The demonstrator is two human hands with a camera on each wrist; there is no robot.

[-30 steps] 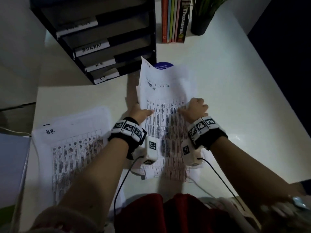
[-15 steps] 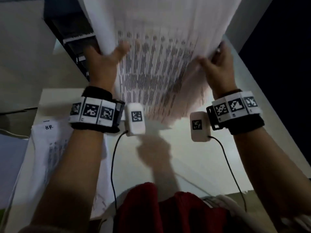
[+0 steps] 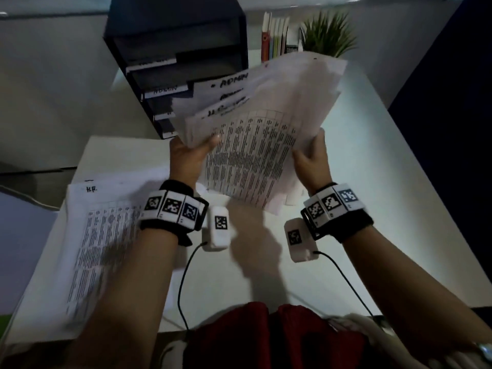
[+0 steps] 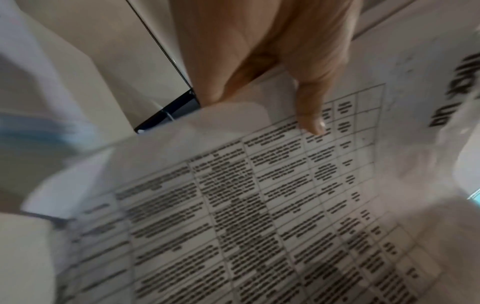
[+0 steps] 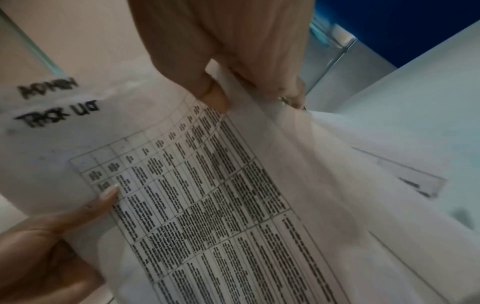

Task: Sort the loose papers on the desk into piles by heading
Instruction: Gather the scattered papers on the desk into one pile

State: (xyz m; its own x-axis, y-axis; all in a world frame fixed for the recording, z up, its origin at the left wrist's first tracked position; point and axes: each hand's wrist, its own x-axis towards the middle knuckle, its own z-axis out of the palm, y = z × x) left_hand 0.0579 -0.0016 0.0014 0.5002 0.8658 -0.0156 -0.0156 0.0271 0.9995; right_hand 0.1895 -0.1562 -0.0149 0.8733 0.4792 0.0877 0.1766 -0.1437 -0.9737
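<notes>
While you hold the sheaf of papers above the desk, your left hand pinches its edge at nine o'clock, thumb on the printed table; your right hand pinches the edge at three o'clock; the sheets fan out, and the heading looks like "ADMIN", though blurred; the HR pile lies flat at eight o'clock; the black tray rack stands at eleven.

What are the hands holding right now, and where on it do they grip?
A sheaf of printed papers, lifted off the desk. The left hand pinches its left edge, the right hand its right edge.
</notes>
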